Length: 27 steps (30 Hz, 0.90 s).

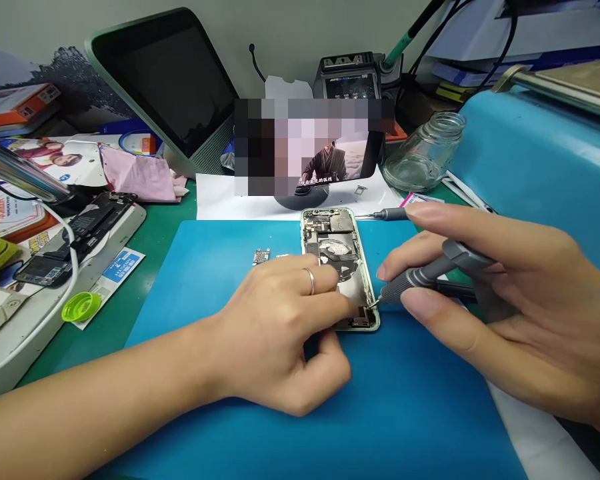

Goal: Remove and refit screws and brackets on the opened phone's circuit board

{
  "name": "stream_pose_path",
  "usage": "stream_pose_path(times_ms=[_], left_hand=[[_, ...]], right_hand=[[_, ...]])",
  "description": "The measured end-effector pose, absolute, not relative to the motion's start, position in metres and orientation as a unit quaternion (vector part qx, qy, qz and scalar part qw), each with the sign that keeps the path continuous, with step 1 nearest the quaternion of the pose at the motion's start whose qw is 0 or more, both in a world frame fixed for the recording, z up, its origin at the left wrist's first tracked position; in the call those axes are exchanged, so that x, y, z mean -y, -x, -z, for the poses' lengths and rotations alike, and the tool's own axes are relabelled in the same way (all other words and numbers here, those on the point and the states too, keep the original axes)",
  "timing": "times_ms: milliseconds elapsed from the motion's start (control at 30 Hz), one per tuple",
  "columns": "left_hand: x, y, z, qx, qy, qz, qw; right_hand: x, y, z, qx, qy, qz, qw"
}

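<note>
An opened smartphone (347, 230) lies on the blue mat (220, 413), its inner parts showing within a pale green frame. Across its left side and lower half rests my left hand (285, 327), fingers curled over the phone and thumb bent near the lower edge. My right hand (520, 300) grips a grey precision screwdriver (415, 280) between thumb and fingers. The driver is tilted, and its thin tip touches or nearly touches the phone's lower right inner edge. My left index fingertip is close to that tip. A small circuit part (261, 257) lies left of the phone.
A second grey screwdriver (393, 214) lies behind the phone. Further back are a playing screen (350, 153), a glass jar (425, 153) and a tilted black display (165, 73). On the left sit phone parts (75, 240) and a green cap (81, 307).
</note>
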<state>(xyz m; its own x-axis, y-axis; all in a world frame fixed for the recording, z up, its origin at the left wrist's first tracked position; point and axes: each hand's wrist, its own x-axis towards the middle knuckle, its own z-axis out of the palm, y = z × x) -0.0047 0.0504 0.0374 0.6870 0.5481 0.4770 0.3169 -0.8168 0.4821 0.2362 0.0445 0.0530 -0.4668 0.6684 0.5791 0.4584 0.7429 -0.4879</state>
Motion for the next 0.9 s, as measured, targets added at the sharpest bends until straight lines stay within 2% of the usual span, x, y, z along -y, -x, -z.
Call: stream_pose_path(times_ms=[400, 900], left_hand=[[-0.036, 0.003, -0.042, -0.184, -0.968, -0.173, -0.012], [-0.011, -0.003, -0.041, -0.252, -0.961, -0.096, -0.059]], right_hand=[[-0.048, -0.237, -0.05, 0.843, 0.322, -0.157, 0.402], [-0.049, -0.239, -0.051, 0.855, 0.31, -0.152, 0.387]])
